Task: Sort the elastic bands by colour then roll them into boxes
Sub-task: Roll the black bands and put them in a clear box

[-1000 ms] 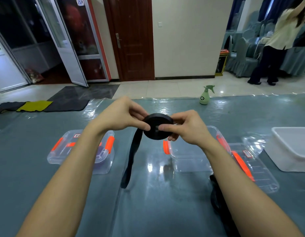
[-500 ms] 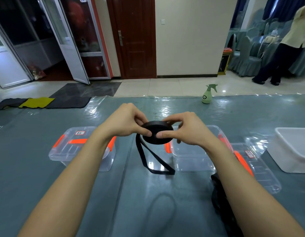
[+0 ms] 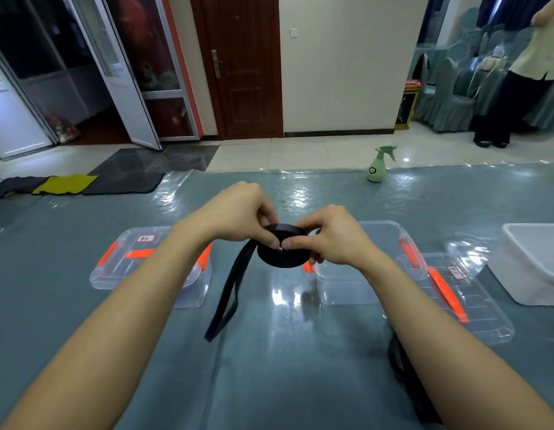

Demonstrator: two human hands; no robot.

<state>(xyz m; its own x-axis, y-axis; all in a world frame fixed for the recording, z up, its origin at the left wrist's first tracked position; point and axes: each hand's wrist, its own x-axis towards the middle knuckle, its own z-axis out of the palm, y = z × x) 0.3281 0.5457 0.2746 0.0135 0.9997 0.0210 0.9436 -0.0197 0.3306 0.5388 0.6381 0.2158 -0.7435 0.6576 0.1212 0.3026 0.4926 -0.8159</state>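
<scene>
band roll (image 3: 282,259), clear box (image 3: 114,273) left, white tub (image 3: 524,280)

Behind the thumbs of the left hand (image 3: 235,215) and right hand (image 3: 334,237): centre of the roll (image 3: 282,259), mostly covered. Behind the left forearm (image 3: 139,305): right end of the left box (image 3: 114,268). Behind the right forearm (image 3: 424,321): near corner of the right box (image 3: 347,287) and most of the loose bands (image 3: 400,367), also cut off at the bottom edge. Too small to read: left label (image 3: 146,238), lid label (image 3: 455,272). Cut off at the right edge: tub (image 3: 533,265), bystander (image 3: 530,72).
</scene>
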